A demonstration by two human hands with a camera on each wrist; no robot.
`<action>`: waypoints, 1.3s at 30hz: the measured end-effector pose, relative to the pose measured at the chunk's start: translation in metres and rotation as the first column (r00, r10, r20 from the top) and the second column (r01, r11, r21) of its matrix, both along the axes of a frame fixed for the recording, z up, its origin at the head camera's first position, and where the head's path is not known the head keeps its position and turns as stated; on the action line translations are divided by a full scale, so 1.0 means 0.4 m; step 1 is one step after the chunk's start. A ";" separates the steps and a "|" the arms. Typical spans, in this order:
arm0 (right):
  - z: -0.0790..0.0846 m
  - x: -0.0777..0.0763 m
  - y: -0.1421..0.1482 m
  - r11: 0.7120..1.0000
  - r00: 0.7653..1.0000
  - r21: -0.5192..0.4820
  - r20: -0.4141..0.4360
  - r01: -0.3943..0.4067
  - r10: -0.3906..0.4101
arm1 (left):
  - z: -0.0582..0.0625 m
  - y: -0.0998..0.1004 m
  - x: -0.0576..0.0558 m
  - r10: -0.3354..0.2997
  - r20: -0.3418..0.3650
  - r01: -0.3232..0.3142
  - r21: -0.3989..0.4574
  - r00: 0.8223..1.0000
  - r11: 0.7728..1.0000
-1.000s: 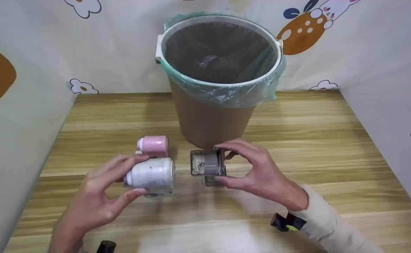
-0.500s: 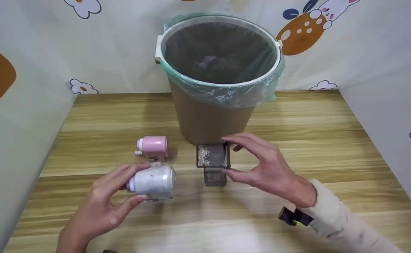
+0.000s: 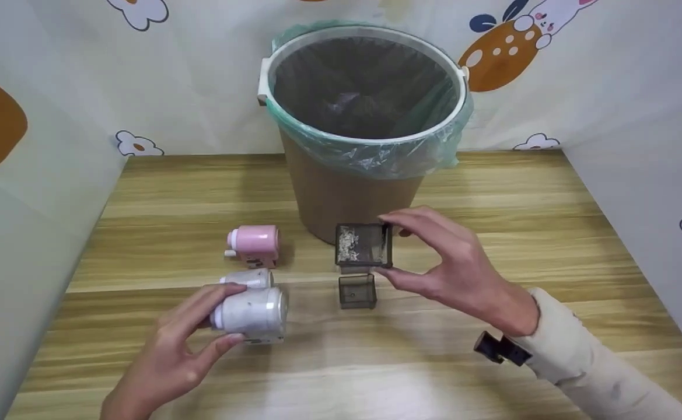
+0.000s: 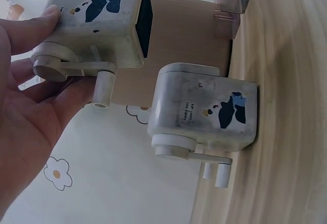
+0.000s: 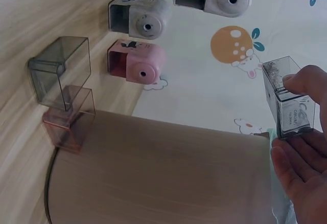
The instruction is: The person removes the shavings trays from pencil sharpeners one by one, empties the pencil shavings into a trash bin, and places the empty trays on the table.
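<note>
My left hand [image 3: 171,344] grips a white hand-crank pencil sharpener [image 3: 251,315] above the table; its print and crank show in the left wrist view. A second white sharpener [image 4: 204,109] stands on the table below it. Between the fingertips of my right hand [image 3: 451,262] is a clear smoky shavings drawer [image 3: 364,245] with pale shavings at one end, raised in front of the bin. A similar smoky drawer [image 3: 357,291] sits on the table, and beside it in the right wrist view is a pinkish clear drawer [image 5: 74,119]. A pink sharpener [image 3: 256,240] stands behind the white ones.
A tall brown bin [image 3: 352,198] with a white rim and a green-tinted bag liner [image 3: 376,157] stands at the back of the wood-grain table [image 3: 492,233]. Patterned cloth walls [image 3: 189,87] enclose the back and both sides.
My right hand has lifted the drawer away toward the bin and slightly right, off the line of the drawer on the table. My left hand has drifted nearer with its sharpener, uncovering the second white one.
</note>
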State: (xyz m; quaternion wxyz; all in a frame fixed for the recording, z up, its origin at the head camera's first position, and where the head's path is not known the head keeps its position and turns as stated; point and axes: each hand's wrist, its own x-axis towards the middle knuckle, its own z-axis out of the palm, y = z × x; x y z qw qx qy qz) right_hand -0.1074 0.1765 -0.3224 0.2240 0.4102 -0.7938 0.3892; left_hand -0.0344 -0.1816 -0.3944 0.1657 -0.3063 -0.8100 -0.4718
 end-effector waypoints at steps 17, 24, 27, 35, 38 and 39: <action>0.047 -0.014 0.021 0.999 0.998 0.027 -0.056 0.023 -0.022 | -0.029 -0.004 0.023 0.060 0.111 -0.058 -0.017 0.992 0.998; 0.078 -0.025 0.027 0.999 0.995 0.011 -0.100 0.032 -0.031 | -0.046 -0.007 0.030 0.084 0.142 -0.081 -0.025 0.986 0.996; 0.089 -0.030 0.027 1.000 0.992 0.001 -0.123 0.028 -0.028 | -0.054 -0.009 0.031 0.091 0.156 -0.089 -0.025 0.984 0.996; 0.115 -0.046 0.030 1.000 0.986 -0.010 -0.166 0.026 -0.028 | -0.069 -0.013 0.037 0.109 0.269 -0.111 -0.005 0.957 0.994; 0.125 -0.052 0.033 0.999 0.983 -0.010 -0.181 0.034 -0.035 | -0.077 -0.017 0.037 0.106 0.280 -0.110 -0.001 0.954 0.994; 0.127 -0.055 0.033 0.999 0.982 -0.013 -0.186 0.037 -0.038 | -0.080 -0.019 0.037 0.103 0.282 -0.107 0.001 0.954 0.994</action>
